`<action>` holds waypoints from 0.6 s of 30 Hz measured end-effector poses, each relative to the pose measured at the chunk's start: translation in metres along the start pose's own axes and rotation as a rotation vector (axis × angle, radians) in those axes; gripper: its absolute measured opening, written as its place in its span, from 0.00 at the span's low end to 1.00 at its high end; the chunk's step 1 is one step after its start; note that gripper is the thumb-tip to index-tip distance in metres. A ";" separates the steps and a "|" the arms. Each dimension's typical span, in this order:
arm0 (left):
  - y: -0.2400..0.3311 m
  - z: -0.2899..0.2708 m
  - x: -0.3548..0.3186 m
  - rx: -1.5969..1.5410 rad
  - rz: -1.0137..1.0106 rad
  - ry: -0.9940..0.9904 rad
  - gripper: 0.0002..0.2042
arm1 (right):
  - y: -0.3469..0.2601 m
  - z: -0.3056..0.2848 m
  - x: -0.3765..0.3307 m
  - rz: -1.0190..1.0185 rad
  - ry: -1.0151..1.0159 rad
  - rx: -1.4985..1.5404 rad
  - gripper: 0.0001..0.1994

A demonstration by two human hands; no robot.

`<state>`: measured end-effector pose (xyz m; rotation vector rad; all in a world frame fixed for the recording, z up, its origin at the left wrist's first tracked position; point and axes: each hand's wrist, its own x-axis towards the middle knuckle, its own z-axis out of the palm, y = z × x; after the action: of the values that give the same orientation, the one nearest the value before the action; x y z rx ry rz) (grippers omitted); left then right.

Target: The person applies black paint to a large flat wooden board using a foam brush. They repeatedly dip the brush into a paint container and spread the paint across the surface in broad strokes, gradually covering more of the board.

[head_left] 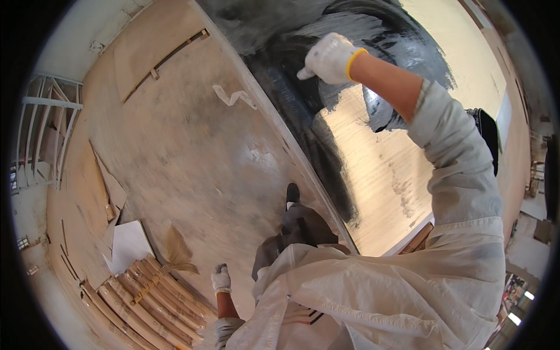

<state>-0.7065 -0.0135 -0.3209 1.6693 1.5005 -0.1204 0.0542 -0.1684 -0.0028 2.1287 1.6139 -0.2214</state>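
Plenty of black coating (408, 35) on the large pale panel (385, 169), lying ahead and to the right, just beyond the dark shoe (293, 193)! Reaching right out over the smear with the white-gloved right hand (329, 60), fingers bent, one tip poking low; cannot tell whether gripping anything. Down low with the left hand (221, 279), above the floor (204, 169), near stacked brown lengths (149, 303); fingers curled, and again cannot tell if holding something.
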 end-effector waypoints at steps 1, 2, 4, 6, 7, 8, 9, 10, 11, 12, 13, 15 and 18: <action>0.007 -0.005 0.005 -0.034 0.015 0.038 0.10 | -0.003 -0.006 -0.002 -0.010 -0.014 -0.015 0.13; 0.012 -0.007 0.006 -0.056 -0.002 0.049 0.10 | -0.015 -0.014 -0.020 -0.005 -0.143 -0.004 0.15; 0.026 -0.010 0.016 -0.103 -0.017 0.061 0.10 | -0.030 -0.010 -0.064 0.025 -0.349 -0.062 0.20; 0.026 -0.007 0.026 -0.124 -0.005 0.034 0.10 | -0.011 0.011 -0.085 0.053 -0.270 0.033 0.18; 0.028 -0.005 0.035 -0.121 -0.003 0.003 0.10 | -0.008 0.011 -0.074 0.127 -0.302 0.049 0.18; 0.038 -0.003 0.044 -0.116 0.015 -0.025 0.10 | -0.002 0.003 -0.056 0.203 -0.322 0.060 0.17; 0.051 0.000 0.059 -0.107 0.035 -0.055 0.10 | 0.004 -0.004 -0.041 0.284 -0.342 0.074 0.17; 0.062 0.006 0.069 -0.110 0.045 -0.078 0.09 | 0.007 -0.008 -0.027 0.282 -0.286 0.083 0.17; 0.084 0.011 0.086 -0.105 0.103 -0.108 0.10 | 0.007 -0.003 -0.023 0.292 -0.215 0.100 0.17; 0.110 0.018 0.102 -0.082 0.189 -0.135 0.10 | 0.008 -0.002 -0.017 0.297 -0.136 0.105 0.17; 0.141 0.021 0.107 -0.057 0.265 -0.156 0.10 | 0.002 -0.007 -0.012 0.300 -0.168 0.089 0.16; 0.203 0.023 0.130 0.005 0.455 -0.221 0.10 | -0.013 0.006 -0.034 0.334 -0.192 0.143 0.15; 0.283 0.034 0.160 0.001 0.682 -0.313 0.10 | -0.042 0.034 -0.093 0.387 -0.215 0.158 0.18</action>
<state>-0.4076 0.1151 -0.2876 1.9662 0.6519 -0.0088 -0.0082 -0.2559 -0.0068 2.3911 1.0708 -0.4455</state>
